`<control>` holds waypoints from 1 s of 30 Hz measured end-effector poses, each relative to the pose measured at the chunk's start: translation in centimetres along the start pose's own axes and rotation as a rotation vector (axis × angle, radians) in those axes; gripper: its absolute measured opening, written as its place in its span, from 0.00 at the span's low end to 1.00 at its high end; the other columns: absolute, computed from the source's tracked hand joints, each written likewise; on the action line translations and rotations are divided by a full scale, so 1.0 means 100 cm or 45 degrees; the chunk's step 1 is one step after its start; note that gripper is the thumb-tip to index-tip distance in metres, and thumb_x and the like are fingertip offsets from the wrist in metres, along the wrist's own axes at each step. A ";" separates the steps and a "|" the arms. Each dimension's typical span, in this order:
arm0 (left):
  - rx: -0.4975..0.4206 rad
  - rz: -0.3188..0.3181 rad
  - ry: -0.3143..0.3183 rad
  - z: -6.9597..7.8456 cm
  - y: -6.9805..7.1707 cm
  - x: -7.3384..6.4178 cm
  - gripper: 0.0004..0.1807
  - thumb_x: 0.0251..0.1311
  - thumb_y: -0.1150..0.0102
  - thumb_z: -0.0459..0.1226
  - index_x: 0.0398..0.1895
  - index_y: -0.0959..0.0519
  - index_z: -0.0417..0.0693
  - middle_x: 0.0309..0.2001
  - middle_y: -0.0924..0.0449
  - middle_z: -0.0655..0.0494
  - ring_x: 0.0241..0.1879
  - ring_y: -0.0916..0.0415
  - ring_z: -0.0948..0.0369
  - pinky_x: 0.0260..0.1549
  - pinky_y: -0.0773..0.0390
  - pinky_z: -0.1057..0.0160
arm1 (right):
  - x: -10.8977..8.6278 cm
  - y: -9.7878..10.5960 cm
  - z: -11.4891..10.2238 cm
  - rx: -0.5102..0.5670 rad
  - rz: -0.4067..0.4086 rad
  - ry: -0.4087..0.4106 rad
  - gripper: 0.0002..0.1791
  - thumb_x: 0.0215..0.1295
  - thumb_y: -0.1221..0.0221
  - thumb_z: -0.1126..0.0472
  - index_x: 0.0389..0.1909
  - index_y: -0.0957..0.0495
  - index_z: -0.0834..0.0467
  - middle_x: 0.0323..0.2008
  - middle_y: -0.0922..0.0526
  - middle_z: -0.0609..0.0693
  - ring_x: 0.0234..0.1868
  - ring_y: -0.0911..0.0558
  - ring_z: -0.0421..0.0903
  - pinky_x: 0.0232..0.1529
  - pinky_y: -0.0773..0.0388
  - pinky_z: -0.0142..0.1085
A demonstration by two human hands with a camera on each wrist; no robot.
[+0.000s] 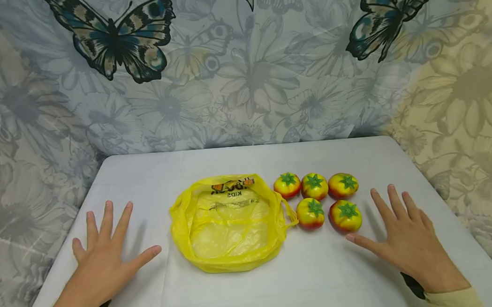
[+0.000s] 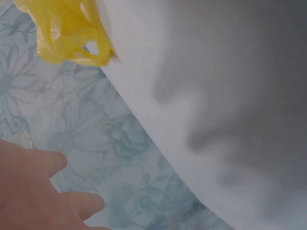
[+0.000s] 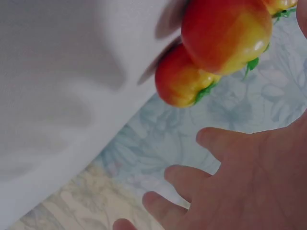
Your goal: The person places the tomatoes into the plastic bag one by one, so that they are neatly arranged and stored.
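A yellow plastic bag point(image 1: 235, 262) lies on the white table with its mouth spread wide and facing up. Dark print shows on its far inner wall, and one handle loop sticks out to the right. Several red-and-yellow toy tomatoes point(image 1: 345, 216) with green leafy tops stand in two rows right of the bag. My left hand point(image 1: 102, 265) hovers left of the bag, fingers spread, holding nothing. To the right of the tomatoes, my right hand point(image 1: 412, 242) is likewise spread and holds nothing; its thumb tip is near the closest tomato. In the right wrist view, two tomatoes point(image 3: 225, 36) appear beyond the fingers.
The white-covered table point(image 1: 254, 294) has rounded far corners. Behind and beside it hangs a cloth point(image 1: 258, 77) printed with flowers and large butterflies. Shadows of both hands fall on the tabletop.
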State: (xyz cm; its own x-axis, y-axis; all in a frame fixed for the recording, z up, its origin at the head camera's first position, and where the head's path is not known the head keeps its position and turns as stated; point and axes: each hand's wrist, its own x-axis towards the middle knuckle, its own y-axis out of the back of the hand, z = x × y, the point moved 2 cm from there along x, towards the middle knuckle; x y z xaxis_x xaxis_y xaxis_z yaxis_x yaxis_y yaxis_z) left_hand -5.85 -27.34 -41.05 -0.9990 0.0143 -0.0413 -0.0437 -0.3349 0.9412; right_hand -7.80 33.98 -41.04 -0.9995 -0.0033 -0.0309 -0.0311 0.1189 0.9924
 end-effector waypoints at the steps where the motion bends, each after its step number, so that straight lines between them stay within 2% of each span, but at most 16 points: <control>1: -0.018 -0.003 -0.008 0.003 0.000 0.001 0.63 0.66 0.42 0.74 0.89 0.70 0.69 0.87 0.88 0.52 0.82 0.96 0.34 0.61 0.70 0.08 | 0.000 0.001 -0.001 -0.004 0.002 0.006 0.73 0.58 0.40 0.15 0.90 0.59 0.55 0.86 0.66 0.73 0.82 0.59 0.83 0.66 0.50 0.83; 3: -0.065 -0.018 -0.024 0.009 0.000 0.004 0.62 0.67 0.43 0.73 0.89 0.70 0.70 0.87 0.87 0.53 0.83 0.95 0.35 0.63 0.68 0.09 | 0.001 0.003 -0.005 -0.011 0.002 0.017 0.73 0.58 0.40 0.15 0.90 0.58 0.55 0.86 0.64 0.74 0.81 0.55 0.84 0.65 0.48 0.83; 5: -0.112 -0.032 -0.038 0.016 0.001 0.008 0.61 0.67 0.44 0.73 0.89 0.70 0.71 0.88 0.85 0.53 0.84 0.89 0.33 0.65 0.63 0.11 | 0.003 0.006 -0.009 -0.011 -0.003 0.033 0.72 0.59 0.41 0.15 0.90 0.57 0.55 0.85 0.62 0.75 0.80 0.51 0.84 0.64 0.46 0.83; 9: -0.181 -0.054 -0.050 0.031 0.001 0.015 0.59 0.68 0.47 0.75 0.89 0.69 0.73 0.89 0.78 0.50 0.86 0.66 0.29 0.67 0.49 0.15 | 0.007 0.010 -0.020 -0.012 -0.029 0.061 0.71 0.59 0.42 0.14 0.90 0.56 0.54 0.84 0.56 0.77 0.75 0.42 0.85 0.60 0.39 0.83; 11: -0.217 -0.065 -0.051 0.039 0.001 0.020 0.58 0.68 0.49 0.75 0.89 0.69 0.73 0.90 0.74 0.48 0.85 0.57 0.29 0.66 0.44 0.16 | 0.009 0.011 -0.025 -0.018 -0.042 0.068 0.71 0.59 0.43 0.13 0.89 0.55 0.54 0.83 0.53 0.78 0.72 0.38 0.85 0.58 0.35 0.83; 16: -0.307 -0.100 -0.046 0.057 -0.002 0.031 0.59 0.70 0.53 0.76 0.90 0.67 0.63 0.89 0.60 0.41 0.82 0.44 0.31 0.69 0.36 0.23 | 0.011 0.014 -0.034 -0.036 -0.011 0.097 0.70 0.58 0.43 0.13 0.87 0.47 0.57 0.78 0.42 0.80 0.65 0.30 0.85 0.52 0.26 0.79; 21: -0.351 -0.130 -0.017 0.070 -0.005 0.039 0.61 0.69 0.54 0.77 0.91 0.63 0.53 0.86 0.49 0.34 0.73 0.27 0.35 0.64 0.25 0.29 | 0.012 0.015 -0.042 -0.019 0.052 0.144 0.64 0.59 0.41 0.15 0.80 0.34 0.60 0.66 0.26 0.77 0.51 0.18 0.73 0.40 0.16 0.66; 25: -0.386 -0.164 -0.003 0.076 -0.010 0.044 0.59 0.73 0.52 0.73 0.90 0.58 0.46 0.85 0.44 0.33 0.72 0.26 0.36 0.66 0.25 0.31 | 0.014 0.014 -0.047 -0.009 0.023 0.134 0.58 0.60 0.38 0.17 0.78 0.30 0.57 0.59 0.23 0.75 0.40 0.16 0.62 0.31 0.16 0.57; 30: -0.413 -0.177 0.003 0.081 -0.016 0.046 0.53 0.77 0.49 0.66 0.88 0.51 0.39 0.84 0.41 0.34 0.78 0.34 0.35 0.74 0.32 0.32 | 0.015 0.013 -0.049 0.012 0.006 0.140 0.53 0.63 0.34 0.24 0.77 0.29 0.56 0.58 0.23 0.75 0.38 0.16 0.60 0.30 0.17 0.57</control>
State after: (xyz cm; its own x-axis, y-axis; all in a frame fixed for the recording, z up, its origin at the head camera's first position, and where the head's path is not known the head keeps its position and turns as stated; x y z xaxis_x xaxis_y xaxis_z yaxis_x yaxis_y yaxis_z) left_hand -10.38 -19.12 -40.05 -0.9836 0.0789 -0.1624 -0.1763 -0.6117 0.7712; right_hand -9.39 29.30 -39.18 -0.9936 -0.1118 -0.0125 -0.0269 0.1287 0.9913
